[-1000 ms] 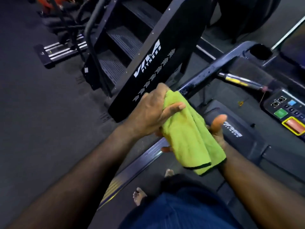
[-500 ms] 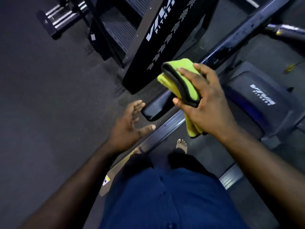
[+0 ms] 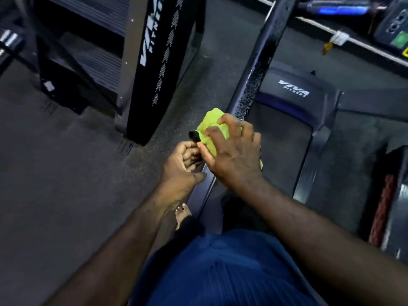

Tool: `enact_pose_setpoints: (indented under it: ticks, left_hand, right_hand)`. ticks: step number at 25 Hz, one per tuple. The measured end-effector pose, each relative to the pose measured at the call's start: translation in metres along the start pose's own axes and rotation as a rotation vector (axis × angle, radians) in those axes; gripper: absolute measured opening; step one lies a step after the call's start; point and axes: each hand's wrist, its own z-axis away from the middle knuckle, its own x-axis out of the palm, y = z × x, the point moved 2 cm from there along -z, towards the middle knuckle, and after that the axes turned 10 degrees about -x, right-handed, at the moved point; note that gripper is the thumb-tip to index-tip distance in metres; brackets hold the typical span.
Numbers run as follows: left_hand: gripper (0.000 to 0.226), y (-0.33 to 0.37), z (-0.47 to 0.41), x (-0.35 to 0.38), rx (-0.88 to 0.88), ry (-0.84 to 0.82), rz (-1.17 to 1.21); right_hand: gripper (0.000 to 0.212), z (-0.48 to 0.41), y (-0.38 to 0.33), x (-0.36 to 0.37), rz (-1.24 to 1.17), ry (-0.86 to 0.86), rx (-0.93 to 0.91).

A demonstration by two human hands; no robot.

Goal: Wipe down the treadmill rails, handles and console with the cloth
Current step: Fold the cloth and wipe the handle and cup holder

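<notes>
A yellow-green cloth (image 3: 211, 127) is wrapped over the near end of the treadmill's left handrail (image 3: 263, 62), a dark wet-looking bar that runs up toward the console (image 3: 395, 29) at the top right. My right hand (image 3: 234, 151) grips the cloth around the rail. My left hand (image 3: 183, 164) sits just below and left of it, fingers curled around the black tip of the rail. The treadmill's motor cover (image 3: 293, 89) and belt (image 3: 278, 151) lie to the right of the rail.
A black stair-climber machine (image 3: 154, 62) with white lettering stands left of the rail, across a narrow strip of dark floor (image 3: 66, 173). My bare foot (image 3: 182, 214) rests by the treadmill's side rail (image 3: 202, 195). A second treadmill edge shows at the far right.
My right hand brought the cloth down onto the end of the handrail and closed around it. My left hand moved up from open in the air and took hold of the rail's tip.
</notes>
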Motion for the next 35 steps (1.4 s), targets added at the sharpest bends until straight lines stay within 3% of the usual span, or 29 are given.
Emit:
enact_pose_setpoints:
  ticks: [2, 6, 9, 12, 16, 20, 22, 25, 29, 32, 35]
  left_hand:
    - [0.072, 0.006, -0.004, -0.007, -0.001, -0.051, -0.064]
    - [0.061, 0.026, -0.014, -0.011, 0.056, -0.127, -0.181]
    - [0.059, 0.033, -0.014, -0.008, 0.109, -0.12, -0.326]
    - [0.058, 0.033, -0.022, -0.013, 0.15, -0.039, -0.421]
    - [0.07, 0.042, -0.038, -0.009, 0.142, -0.092, -0.436]
    - [0.075, 0.056, -0.036, -0.005, 0.138, -0.093, -0.54]
    - [0.067, 0.056, -0.037, -0.003, 0.14, -0.115, -0.58]
    - [0.042, 0.052, -0.042, 0.0, 0.223, -0.093, -0.725]
    - [0.065, 0.052, -0.048, 0.004, 0.191, -0.115, -0.753]
    - [0.075, 0.056, -0.044, 0.003, 0.208, -0.12, -0.791]
    - [0.094, 0.061, -0.036, 0.015, 0.213, -0.116, -0.816]
  right_hand:
    - [0.042, -0.018, 0.016, 0.003, 0.013, -0.002, -0.017]
    - [0.042, -0.089, 0.065, -0.003, -0.015, 0.084, 0.324]
    - [0.04, -0.043, 0.025, 0.001, -0.122, 0.198, 0.489]
    - [0.038, 0.016, -0.04, 0.003, -0.157, 0.169, 0.427]
    - [0.036, -0.064, 0.021, 0.007, -0.072, 0.137, 0.48]
    - [0.042, -0.094, 0.062, 0.012, -0.11, 0.234, 0.612]
    - [0.046, -0.06, 0.033, 0.011, -0.112, 0.269, 0.646]
    - [0.045, -0.008, -0.02, 0.006, -0.184, 0.188, 0.627]
    - [0.041, -0.062, 0.026, 0.008, -0.077, 0.169, 0.512]
    - [0.04, -0.117, 0.082, 0.01, -0.145, 0.176, 0.616]
    - [0.056, -0.114, 0.086, 0.008, -0.157, 0.189, 0.543]
